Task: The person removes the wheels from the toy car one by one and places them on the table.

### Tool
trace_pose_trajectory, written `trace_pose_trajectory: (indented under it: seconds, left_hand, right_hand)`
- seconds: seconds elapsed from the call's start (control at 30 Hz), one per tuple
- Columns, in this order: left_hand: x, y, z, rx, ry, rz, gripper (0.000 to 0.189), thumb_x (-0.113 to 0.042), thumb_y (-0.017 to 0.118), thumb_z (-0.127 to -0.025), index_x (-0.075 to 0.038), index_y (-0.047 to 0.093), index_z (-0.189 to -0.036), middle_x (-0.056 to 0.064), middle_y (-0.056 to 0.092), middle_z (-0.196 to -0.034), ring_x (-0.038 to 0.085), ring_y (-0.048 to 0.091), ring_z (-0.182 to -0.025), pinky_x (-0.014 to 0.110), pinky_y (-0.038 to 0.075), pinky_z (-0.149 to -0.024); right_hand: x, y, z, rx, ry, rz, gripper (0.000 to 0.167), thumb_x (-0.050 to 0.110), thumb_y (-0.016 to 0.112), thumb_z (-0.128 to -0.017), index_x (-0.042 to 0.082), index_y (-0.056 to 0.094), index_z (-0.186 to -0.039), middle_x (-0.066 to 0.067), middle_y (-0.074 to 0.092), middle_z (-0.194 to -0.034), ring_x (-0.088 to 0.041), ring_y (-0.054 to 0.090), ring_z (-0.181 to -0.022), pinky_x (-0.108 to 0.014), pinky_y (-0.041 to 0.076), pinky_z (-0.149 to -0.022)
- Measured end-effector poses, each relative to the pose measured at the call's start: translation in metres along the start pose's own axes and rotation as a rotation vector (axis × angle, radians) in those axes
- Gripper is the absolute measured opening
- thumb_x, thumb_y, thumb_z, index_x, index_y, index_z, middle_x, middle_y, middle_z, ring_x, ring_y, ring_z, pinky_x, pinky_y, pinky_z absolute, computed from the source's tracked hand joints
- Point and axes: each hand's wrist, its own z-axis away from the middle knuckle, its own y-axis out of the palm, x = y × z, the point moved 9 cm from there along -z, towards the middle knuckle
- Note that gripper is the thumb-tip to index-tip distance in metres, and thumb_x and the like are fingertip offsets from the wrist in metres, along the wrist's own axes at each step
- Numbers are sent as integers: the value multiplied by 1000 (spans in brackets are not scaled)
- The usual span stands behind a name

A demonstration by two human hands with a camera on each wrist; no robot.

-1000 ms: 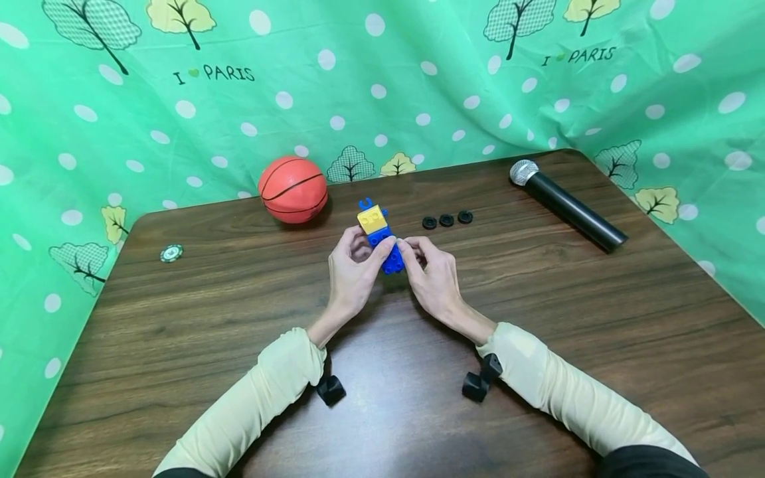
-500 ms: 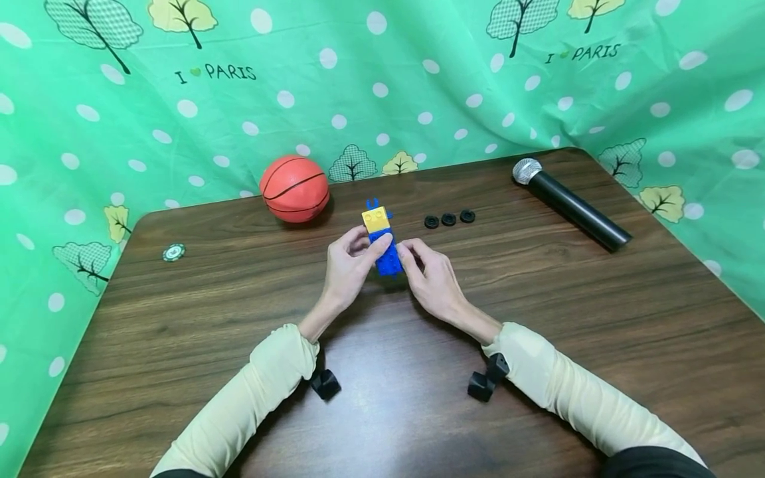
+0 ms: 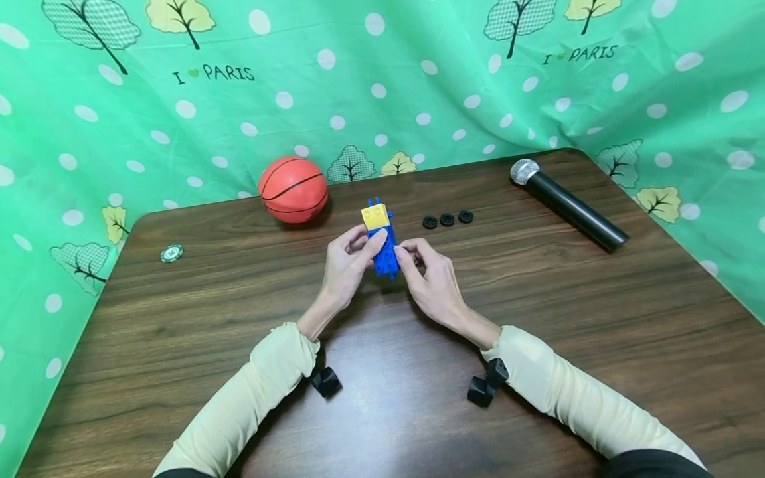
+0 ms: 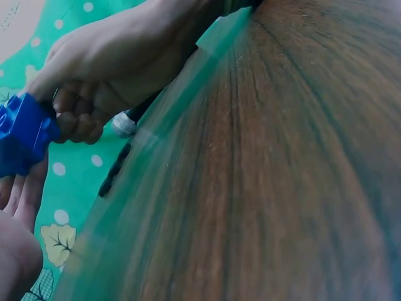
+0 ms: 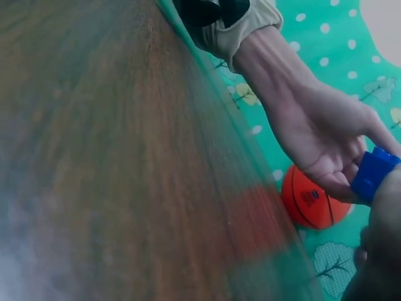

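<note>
Above the middle of the table, my left hand (image 3: 346, 264) holds a blue-and-yellow building-block toy (image 3: 385, 255), thumb on top and fingers beneath. The toy has a studded blue body, a yellow block (image 3: 375, 216) at its far end and small blue prongs beyond that. My right hand (image 3: 435, 275) pinches at the toy's right side, thumb and forefinger together; what lies between those fingertips is hidden. In the left wrist view the blue body (image 4: 24, 135) meets the right fingertips. The right wrist view shows the left hand (image 5: 319, 128) around the blue body (image 5: 374, 174).
Several things lie around the hands: three small black wheels (image 3: 447, 220) behind the right hand, a black microphone (image 3: 568, 204) at the back right, an orange-red toy basketball (image 3: 293, 190) at the back, and a green-and-white poker chip (image 3: 171, 253) at left. A green curtain (image 3: 382, 79) hangs behind the table (image 3: 227, 318).
The toy has turned slightly and straightened, its far end shifting a little right. The left hand has moved slightly left. The right thumb has gone from the body's top to its right side.
</note>
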Motion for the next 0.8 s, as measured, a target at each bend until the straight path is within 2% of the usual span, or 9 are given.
trace_pose_trajectory:
  seconds: [0.1,0.2,0.5,0.63,0.8]
  left_hand:
    - [-4,2,1,-29,30,-22,38,-18,70,-97,7,66,-125,11,74,-95,10,71,-76,25,58,-65]
    - [-6,4,3,-46,58,-34,34,-18,71,-97,5,66,-122,12,75,-96,10,71,-76,24,56,-64]
    - [-15,7,9,-116,153,-117,35,-23,76,-95,2,68,-117,11,74,-93,12,71,-75,26,58,-74]
    - [-17,9,10,-141,184,-167,38,-29,76,-94,0,68,-117,9,74,-93,15,71,-76,28,59,-75]
    - [-19,11,12,-163,203,-180,38,-28,76,-94,0,68,-117,9,74,-93,17,70,-76,29,59,-74]
  right_hand:
    - [0,-4,-1,-66,9,7,15,12,63,-104,-1,68,-108,-7,68,-85,-19,62,-76,-28,50,-68]
    - [0,-6,-1,-92,13,22,16,12,63,-104,-2,69,-108,-8,70,-87,-20,64,-77,-29,50,-69]
    - [-2,-8,-1,-111,21,49,19,14,62,-105,-3,69,-110,-11,72,-90,-22,65,-79,-35,53,-72]
    - [-2,-8,0,-119,22,56,18,13,61,-106,-2,69,-111,-12,71,-91,-22,65,-79,-35,52,-71]
    - [-2,-9,0,-126,14,62,17,12,59,-107,-3,68,-111,-13,71,-92,-22,64,-79,-36,52,-71]
